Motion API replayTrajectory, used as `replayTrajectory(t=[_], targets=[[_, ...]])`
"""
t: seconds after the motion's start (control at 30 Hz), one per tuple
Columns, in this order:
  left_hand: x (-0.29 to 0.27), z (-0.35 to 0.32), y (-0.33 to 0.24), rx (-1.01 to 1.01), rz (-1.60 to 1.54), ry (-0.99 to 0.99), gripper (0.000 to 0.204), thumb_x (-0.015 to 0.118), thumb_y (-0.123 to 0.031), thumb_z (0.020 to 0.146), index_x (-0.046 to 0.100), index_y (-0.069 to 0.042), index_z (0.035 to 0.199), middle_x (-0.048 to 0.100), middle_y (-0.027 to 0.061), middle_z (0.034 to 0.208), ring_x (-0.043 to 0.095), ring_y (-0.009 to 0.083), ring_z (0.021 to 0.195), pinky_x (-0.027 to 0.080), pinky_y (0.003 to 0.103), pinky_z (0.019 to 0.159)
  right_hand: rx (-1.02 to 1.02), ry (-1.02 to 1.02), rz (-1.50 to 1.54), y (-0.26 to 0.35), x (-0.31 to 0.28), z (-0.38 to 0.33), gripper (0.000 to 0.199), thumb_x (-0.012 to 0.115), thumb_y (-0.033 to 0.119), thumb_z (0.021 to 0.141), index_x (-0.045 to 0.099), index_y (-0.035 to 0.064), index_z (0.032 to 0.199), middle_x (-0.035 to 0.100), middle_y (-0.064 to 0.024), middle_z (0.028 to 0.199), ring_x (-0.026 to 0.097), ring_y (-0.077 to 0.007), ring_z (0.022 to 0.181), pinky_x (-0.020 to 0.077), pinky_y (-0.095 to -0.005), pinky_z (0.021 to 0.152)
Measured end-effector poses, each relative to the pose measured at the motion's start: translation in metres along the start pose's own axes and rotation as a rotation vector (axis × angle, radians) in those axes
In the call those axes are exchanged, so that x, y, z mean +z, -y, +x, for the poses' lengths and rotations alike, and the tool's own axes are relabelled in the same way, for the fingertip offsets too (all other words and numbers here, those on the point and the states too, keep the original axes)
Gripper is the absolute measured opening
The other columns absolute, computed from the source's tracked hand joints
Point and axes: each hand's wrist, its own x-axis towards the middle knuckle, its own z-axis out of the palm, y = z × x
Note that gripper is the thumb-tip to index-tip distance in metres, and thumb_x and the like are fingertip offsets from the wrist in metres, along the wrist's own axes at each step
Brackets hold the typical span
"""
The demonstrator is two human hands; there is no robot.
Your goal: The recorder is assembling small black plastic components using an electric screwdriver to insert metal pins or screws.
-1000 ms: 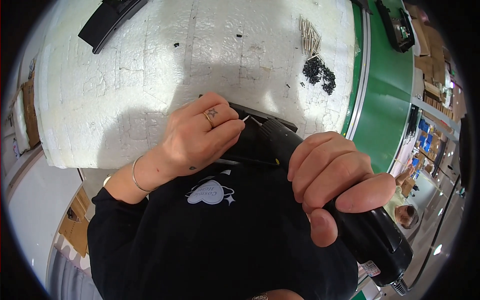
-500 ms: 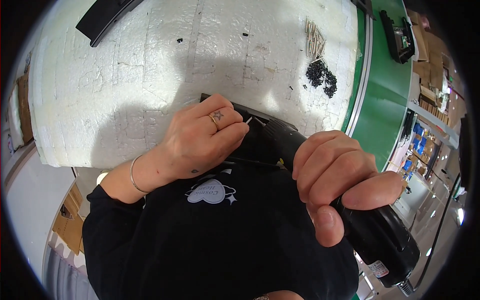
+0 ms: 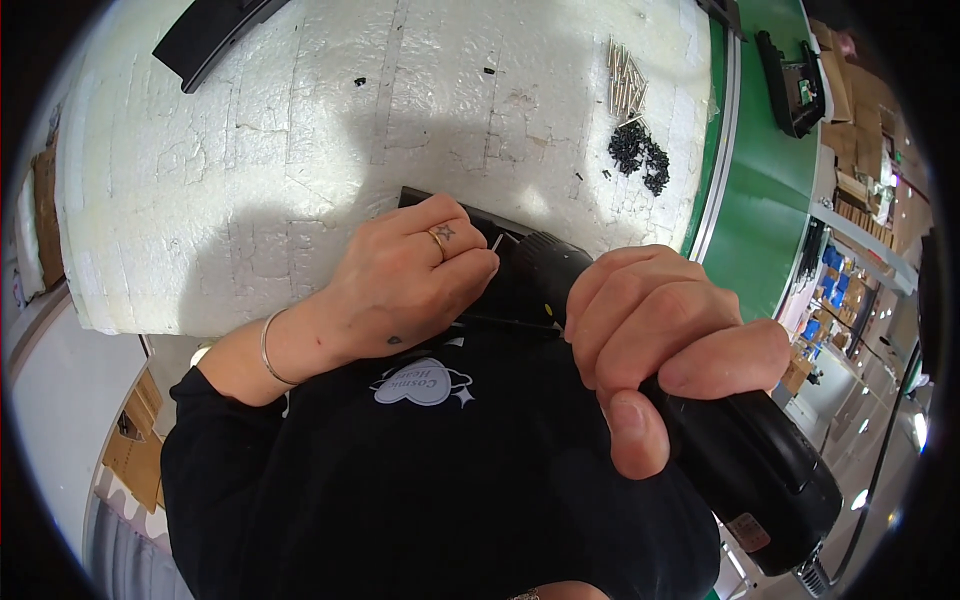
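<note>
Power screwdriver (image 3: pixel 755 485), glossy black with a ribbed nose, fills the right hand's (image 3: pixel 670 335) wrapped grip; the left hand (image 3: pixel 415 275) pinches a slim silver pin (image 3: pixel 498 241), possibly a screw.

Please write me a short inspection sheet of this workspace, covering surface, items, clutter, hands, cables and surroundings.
Surface: white work surface, shiny and creased.
Work items: black electric screwdriver; dark panel beneath the hands, partly hidden; silver pins beside a pile of small black screws.
Clutter: small black pieces lying loose; curved black part at the far left.
Grips: left hand appears to pinch a thin silver piece; right hand wraps around the screwdriver, its tip near that piece.
Cables: dark cord at the right, seemingly from the screwdriver's rear.
Surroundings: green surface at right, bearing an open black casing; cardboard boxes at left.
</note>
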Motion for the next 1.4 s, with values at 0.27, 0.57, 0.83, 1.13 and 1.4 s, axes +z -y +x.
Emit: replayTrajectory(t=[0.27,0.57,0.83,1.13,1.4], targets=[[-0.002,0.002,-0.005,-0.006,0.063,0.127,0.018,0.076,-0.013,0.07,0.059,-0.009,0.07,0.052,0.0013,0.068,0.054,0.0207,0.072,0.049,0.031,0.06,-0.029,-0.254,0.197,0.004,-0.008,-0.009,0.03,0.057,0.007,0.083,0.046,0.0118,0.11,0.05,0.0005,0.064,0.049,-0.0108,0.049,0.0403,-0.0284,0.049],[-0.008,0.002,-0.008,-0.006,0.048,0.209,0.024,0.084,-0.015,0.063,0.068,-0.008,0.079,0.059,0.001,0.072,0.053,0.0211,0.068,0.047,0.03,0.057,-0.128,-0.516,0.124,-0.028,-0.043,-0.007,0.035,0.054,-0.004,0.078,0.044,0.0053,0.109,0.049,-0.0062,0.064,0.044,-0.0142,0.048,0.041,-0.031,0.05],[-0.024,0.031,-0.005,-0.088,-0.095,0.187,0.02,0.082,-0.008,0.066,0.068,-0.005,0.08,0.062,0.0058,0.076,0.057,0.0239,0.075,0.047,0.032,0.064,-0.1,-0.519,0.073,-0.018,-0.046,-0.013,0.032,0.053,0.004,0.077,0.043,0.0073,0.107,0.043,-0.0028,0.061,0.041,-0.0137,0.048,0.0396,-0.0318,0.054],[0.008,0.075,0.012,-0.004,-0.085,0.158,0.021,0.08,-0.01,0.069,0.069,-0.006,0.087,0.065,0.0045,0.081,0.059,0.0241,0.085,0.049,0.032,0.07,-0.189,-0.323,0.133,0.023,-0.04,-0.02,0.027,0.051,0.013,0.08,0.044,0.0116,0.105,0.047,0.003,0.064,0.047,-0.0094,0.055,0.0386,-0.027,0.06],[0.003,0.079,0.004,0.154,0.007,0.113,0.019,0.078,-0.005,0.068,0.067,-0.006,0.083,0.063,0.0031,0.08,0.06,0.0239,0.086,0.051,0.032,0.068,-0.231,-0.273,0.113,0.028,-0.047,-0.02,0.028,0.058,0.011,0.077,0.045,0.0122,0.102,0.051,0.0048,0.059,0.05,-0.0063,0.049,0.0419,-0.021,0.053]])
